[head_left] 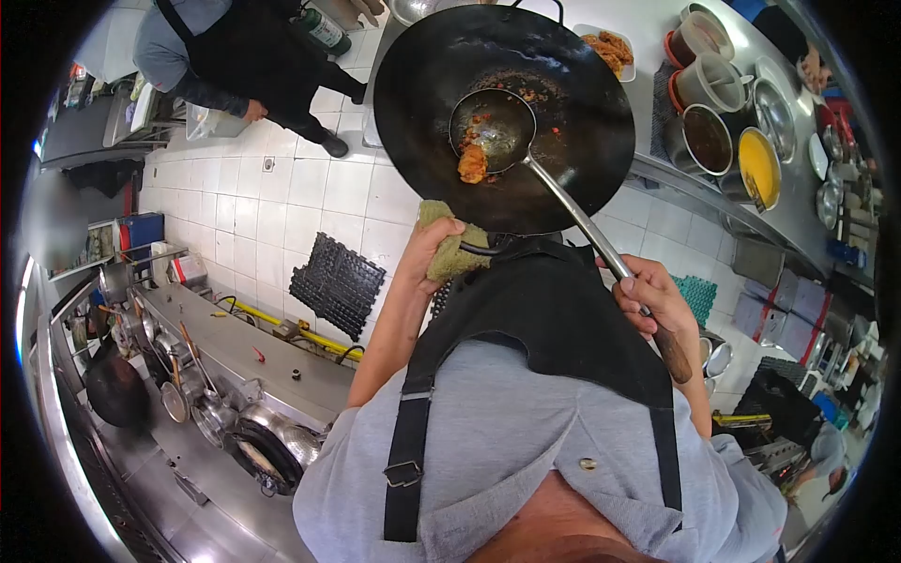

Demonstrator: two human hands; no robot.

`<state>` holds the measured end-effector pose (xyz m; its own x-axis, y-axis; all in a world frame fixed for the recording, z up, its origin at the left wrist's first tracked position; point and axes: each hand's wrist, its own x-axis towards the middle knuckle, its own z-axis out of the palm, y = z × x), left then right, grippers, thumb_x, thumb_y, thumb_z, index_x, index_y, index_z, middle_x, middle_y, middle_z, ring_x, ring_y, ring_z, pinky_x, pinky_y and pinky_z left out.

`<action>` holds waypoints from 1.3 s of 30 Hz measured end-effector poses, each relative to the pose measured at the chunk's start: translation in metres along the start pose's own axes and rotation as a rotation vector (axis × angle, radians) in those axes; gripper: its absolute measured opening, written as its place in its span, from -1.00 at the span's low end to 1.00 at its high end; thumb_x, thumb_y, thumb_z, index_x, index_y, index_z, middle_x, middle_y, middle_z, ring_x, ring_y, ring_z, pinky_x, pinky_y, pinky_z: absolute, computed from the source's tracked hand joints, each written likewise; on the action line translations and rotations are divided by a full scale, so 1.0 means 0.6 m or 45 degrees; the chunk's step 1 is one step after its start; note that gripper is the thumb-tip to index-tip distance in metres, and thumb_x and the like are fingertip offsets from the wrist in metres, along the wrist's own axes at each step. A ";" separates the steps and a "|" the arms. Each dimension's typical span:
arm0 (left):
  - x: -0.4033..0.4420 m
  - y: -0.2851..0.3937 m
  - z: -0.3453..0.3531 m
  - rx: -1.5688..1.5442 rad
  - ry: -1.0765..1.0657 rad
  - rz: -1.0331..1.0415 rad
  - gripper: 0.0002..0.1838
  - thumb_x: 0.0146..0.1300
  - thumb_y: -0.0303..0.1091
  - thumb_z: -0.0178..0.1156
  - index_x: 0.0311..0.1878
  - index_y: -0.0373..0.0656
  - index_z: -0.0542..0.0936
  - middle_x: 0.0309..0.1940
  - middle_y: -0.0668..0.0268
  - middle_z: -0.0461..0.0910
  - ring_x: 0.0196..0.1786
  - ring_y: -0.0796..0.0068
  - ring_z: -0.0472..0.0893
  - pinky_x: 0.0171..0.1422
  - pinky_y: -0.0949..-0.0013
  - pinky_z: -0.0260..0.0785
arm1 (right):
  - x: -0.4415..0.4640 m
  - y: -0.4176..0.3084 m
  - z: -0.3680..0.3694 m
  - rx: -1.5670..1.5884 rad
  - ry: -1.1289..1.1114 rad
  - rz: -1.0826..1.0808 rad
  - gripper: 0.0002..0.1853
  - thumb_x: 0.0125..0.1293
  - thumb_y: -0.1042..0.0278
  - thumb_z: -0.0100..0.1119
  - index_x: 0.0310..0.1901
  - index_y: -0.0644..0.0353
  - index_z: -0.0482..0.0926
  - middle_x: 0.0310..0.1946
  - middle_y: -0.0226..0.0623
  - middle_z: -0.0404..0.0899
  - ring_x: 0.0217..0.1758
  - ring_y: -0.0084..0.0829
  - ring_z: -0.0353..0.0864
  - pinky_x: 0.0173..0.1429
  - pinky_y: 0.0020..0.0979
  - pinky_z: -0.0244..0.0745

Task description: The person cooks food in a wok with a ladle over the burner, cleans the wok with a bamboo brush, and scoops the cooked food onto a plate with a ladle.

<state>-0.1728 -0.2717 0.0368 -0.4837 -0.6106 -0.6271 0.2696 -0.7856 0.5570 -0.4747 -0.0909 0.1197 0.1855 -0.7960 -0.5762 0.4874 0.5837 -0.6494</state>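
A large black wok (413, 113) is held in front of my body above the floor. My left hand (434, 242) is closed around its near loop handle through a folded green cloth (460, 258). My right hand (657, 298) is wrapped round the long handle of a steel ladle (574, 214). The ladle's bowl is inside the wok, with an orange-brown piece of fried food (472, 164) at its lower left rim. Reddish crumbs and oil streaks mark the wok's inner surface.
A steel counter (648, 103) at the right bears a clear container of fried pieces (612, 54), a pot of dark liquid (706, 141) and a pot of yellow liquid (758, 169). Another person (235, 56) stands at upper left. Black mats (338, 284) lie on the tiled floor.
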 end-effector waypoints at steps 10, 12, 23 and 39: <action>-0.017 0.006 -0.013 0.100 0.056 0.047 -0.61 0.19 -0.25 0.20 -0.02 -0.37 0.55 -0.25 0.02 0.70 -0.35 0.23 0.72 -0.37 0.27 0.59 | -0.004 -0.032 -0.041 0.224 0.082 -0.180 -0.57 0.52 0.29 0.05 0.29 0.37 0.40 -0.57 -0.54 0.31 -0.80 -0.81 0.19 -0.77 -0.69 0.12; -0.014 0.008 -0.019 0.131 0.079 0.031 -0.57 0.17 -0.23 0.21 0.02 -0.35 0.54 -0.23 0.01 0.70 -0.33 0.22 0.72 -0.38 0.28 0.57 | -0.001 -0.043 -0.062 0.231 0.090 -0.236 -0.55 0.51 0.27 0.06 0.30 0.37 0.39 -0.56 -0.55 0.29 -0.81 -0.82 0.16 -0.79 -0.68 0.09; -0.020 0.001 -0.020 0.137 0.125 0.037 -0.48 0.11 -0.22 0.22 0.13 -0.26 0.47 -0.16 -0.01 0.69 -0.28 0.18 0.71 -0.36 0.25 0.54 | 0.034 -0.170 -0.236 -0.302 0.386 -0.444 -0.69 0.47 0.30 0.08 0.11 0.32 0.42 -0.59 -0.55 0.29 -0.79 -0.77 0.17 -0.76 -0.62 0.12; -0.022 -0.019 -0.031 0.099 0.179 0.035 -0.50 0.16 -0.25 0.20 0.14 -0.31 0.47 -0.15 0.01 0.69 -0.24 0.19 0.72 -0.23 0.24 0.59 | 0.178 -0.185 -0.324 -1.397 0.809 -0.611 -0.43 0.30 0.39 0.20 0.32 0.42 0.39 -0.55 -0.17 0.54 -0.67 -0.43 0.50 -0.51 -0.32 0.41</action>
<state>-0.1540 -0.2562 0.0286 -0.3543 -0.6439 -0.6781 0.2132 -0.7617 0.6118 -0.6748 -0.2095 0.0338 -0.3773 -0.9187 -0.1168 -0.5889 0.3353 -0.7353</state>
